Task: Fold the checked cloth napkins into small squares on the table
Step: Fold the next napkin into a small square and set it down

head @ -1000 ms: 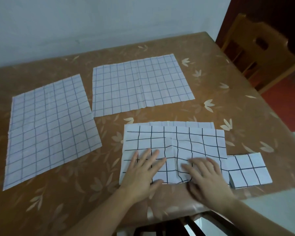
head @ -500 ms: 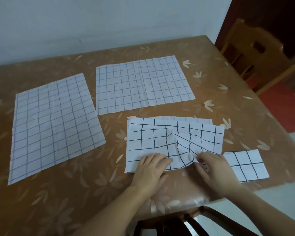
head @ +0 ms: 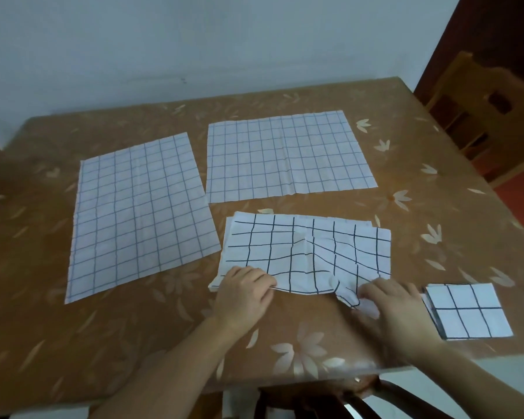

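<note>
A white napkin with bold black checks lies folded in half in front of me, wrinkled in the middle. My left hand grips its near left edge with curled fingers. My right hand pinches its near right edge, which is lifted and bunched. A small folded square napkin lies at the right near the table's front edge. Two unfolded napkins with fine blue checks lie flat: one at the left, one at the back centre.
The table has a brown floral cover; its front edge runs just below my hands. A wooden chair stands past the table's right side. A dark chair back shows under the front edge. A pale wall is behind.
My hands went from pressing flat on the black-checked napkin to taking hold of its near edge. The near edge has lifted and the cloth has wrinkled in the middle.
</note>
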A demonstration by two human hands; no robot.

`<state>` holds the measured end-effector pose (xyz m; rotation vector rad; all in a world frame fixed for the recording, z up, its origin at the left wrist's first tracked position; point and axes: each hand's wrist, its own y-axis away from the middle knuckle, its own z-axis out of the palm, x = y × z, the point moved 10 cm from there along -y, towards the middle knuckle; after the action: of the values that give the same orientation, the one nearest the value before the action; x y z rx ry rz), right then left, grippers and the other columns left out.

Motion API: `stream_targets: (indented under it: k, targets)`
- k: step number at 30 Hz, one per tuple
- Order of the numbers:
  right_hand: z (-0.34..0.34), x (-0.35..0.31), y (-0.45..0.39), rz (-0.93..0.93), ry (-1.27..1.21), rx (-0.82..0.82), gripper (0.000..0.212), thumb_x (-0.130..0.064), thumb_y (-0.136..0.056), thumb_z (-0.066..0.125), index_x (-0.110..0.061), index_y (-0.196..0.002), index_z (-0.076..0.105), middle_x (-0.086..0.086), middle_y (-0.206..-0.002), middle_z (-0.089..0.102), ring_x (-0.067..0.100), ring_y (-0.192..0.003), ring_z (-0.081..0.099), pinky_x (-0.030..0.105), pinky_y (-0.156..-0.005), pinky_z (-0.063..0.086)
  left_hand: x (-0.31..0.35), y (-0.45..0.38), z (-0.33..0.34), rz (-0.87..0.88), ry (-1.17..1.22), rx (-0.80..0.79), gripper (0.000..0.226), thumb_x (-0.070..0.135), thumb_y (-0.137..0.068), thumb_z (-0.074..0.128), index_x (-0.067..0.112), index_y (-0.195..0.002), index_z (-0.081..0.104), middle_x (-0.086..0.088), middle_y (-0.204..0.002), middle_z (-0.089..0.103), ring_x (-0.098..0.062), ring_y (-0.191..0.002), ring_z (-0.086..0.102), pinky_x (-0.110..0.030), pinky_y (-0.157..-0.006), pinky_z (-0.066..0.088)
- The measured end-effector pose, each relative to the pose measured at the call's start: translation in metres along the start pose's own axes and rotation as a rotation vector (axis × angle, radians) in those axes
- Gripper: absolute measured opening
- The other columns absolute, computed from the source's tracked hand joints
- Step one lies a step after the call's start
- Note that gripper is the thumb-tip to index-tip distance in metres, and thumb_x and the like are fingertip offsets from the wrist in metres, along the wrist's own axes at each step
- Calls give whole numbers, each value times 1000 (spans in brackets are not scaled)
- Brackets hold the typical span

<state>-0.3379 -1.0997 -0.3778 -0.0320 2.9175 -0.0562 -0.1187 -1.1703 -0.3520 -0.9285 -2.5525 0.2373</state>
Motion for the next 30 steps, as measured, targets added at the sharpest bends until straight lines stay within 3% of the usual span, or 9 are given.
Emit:
stream_targets:
  k: [3,6,9,14,18,22,25,28,30]
  targets:
    - [-2,-10,0,-54,90,19,28,-15,-60,88,-25,-73,65,-7,-75,62,23,-72,62,38,-74,41,-8,14,-8,-15,-16,-15,20,6,-64,83,18,-72,70,6,-71,67,-16,-65,62,-28,-64,49]
    - [-15,-16,-10,-123,169,80,31,-9,-52,91,-21,-74,72,-2,-75,66,28,-71,65,38,-77,35,-11,27,-7,0,-48,-69,19,10,-64,84,19,-68,68,8,-69,65,-15,-65,61,-27,-63,51]
    - [-18,-18,-17,-153,226,82,40,-9,-47,92,-20,-82,76,2,-81,69,30,-75,66,39,-79,35,-10,39,-1,19,-76,-130,18,17,-66,85,21,-66,67,9,-67,64,-13,-66,61,-25,-65,51]
    - [5,-23,-10,-110,176,70,41,-26,-62,84,-21,-100,70,4,-100,65,30,-88,61,45,-83,41,-7,51,4,12,-40,-165,15,18,-68,82,22,-67,68,9,-69,63,-13,-67,60,-26,-65,52]
    - [20,-16,-11,-69,204,17,28,-14,-54,88,-22,-71,67,2,-84,65,30,-81,62,44,-80,44,-11,58,0,6,-11,-178,16,12,-69,80,19,-69,66,7,-74,64,-13,-70,61,-25,-66,51]
    - [19,-16,-10,-62,179,21,24,-11,-59,87,-24,-70,69,0,-83,66,29,-80,62,41,-76,43,-16,69,-3,-7,-29,-220,21,12,-66,83,20,-69,63,8,-72,64,-9,-67,60,-20,-61,48]
    - [15,4,-4,127,-79,87,19,-14,-75,77,-23,-90,71,0,-95,62,27,-87,59,34,-73,39,-17,72,-5,-23,-28,-231,29,10,-61,82,19,-65,55,8,-66,58,-8,-59,53,-15,-57,36]
    - [45,35,14,569,-766,60,36,-18,-83,73,-20,-116,58,3,-105,61,21,-94,62,38,-84,49,-16,75,-7,-35,-15,-211,33,6,-58,79,18,-64,49,7,-64,53,-9,-56,47,-15,-56,28]
    - [75,33,29,863,-1238,13,30,-24,-87,68,-16,-115,58,8,-105,66,23,-90,68,41,-77,55,-15,79,-6,-30,-4,-203,33,6,-59,78,18,-65,48,7,-65,52,-9,-57,46,-15,-55,28]
